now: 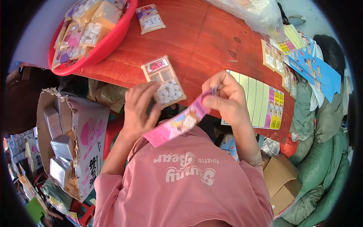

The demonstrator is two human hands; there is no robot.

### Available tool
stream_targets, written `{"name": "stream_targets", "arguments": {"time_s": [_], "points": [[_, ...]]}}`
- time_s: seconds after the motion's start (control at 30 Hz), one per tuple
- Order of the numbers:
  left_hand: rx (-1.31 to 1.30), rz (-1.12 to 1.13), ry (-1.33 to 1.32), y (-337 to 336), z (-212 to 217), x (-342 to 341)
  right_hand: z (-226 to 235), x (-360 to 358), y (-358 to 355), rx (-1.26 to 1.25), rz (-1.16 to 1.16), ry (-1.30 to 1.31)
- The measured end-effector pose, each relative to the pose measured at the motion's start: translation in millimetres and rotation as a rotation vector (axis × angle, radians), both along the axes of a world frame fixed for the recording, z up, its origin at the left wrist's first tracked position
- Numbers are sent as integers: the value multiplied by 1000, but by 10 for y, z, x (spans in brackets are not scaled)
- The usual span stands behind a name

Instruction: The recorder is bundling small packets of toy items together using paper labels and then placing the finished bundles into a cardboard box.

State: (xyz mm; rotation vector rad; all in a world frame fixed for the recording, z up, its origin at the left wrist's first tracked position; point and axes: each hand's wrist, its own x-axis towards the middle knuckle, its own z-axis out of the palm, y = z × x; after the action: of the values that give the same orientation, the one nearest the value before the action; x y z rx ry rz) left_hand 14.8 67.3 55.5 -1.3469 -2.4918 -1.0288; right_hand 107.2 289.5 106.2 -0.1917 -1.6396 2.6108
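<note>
In my right hand (227, 96), a long pink printed card strip (177, 123) is pinched at its upper end between thumb and fingers. The strip slants down to the left across my chest, and its low end comes near my left wrist. My left hand (141, 108) is open, with fingers stretched out and slightly blurred at the left edge of a tan plastic tray (166, 75). Whether those fingers touch the tray I cannot tell. White cube-like pieces (169, 92) fill its near compartment, and a small strawberry-printed packet (156, 66) lies in the far one.
A red basin (130, 22) full of packed trays stands at the far left, near another filled tray (150, 19). Yellow printed sheets (257, 100) lie right of my right hand. More trays (273, 56) and a clear bag (249, 15) sit farther off. A carton (89, 143) stands left.
</note>
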Motion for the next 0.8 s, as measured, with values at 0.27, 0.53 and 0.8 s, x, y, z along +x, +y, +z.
{"name": "stream_targets", "arguments": {"time_s": [0.27, 0.53, 0.8], "points": [[925, -49, -1472, -199, -154, -64, -461, -439, -108, 82, -313, -109], [685, 368, -1311, -75, -202, -201, -634, -663, -101, 385, -333, -166], [319, 521, -927, 32, -111, -272, -805, -745, -149, 1023, -383, -227]]}}
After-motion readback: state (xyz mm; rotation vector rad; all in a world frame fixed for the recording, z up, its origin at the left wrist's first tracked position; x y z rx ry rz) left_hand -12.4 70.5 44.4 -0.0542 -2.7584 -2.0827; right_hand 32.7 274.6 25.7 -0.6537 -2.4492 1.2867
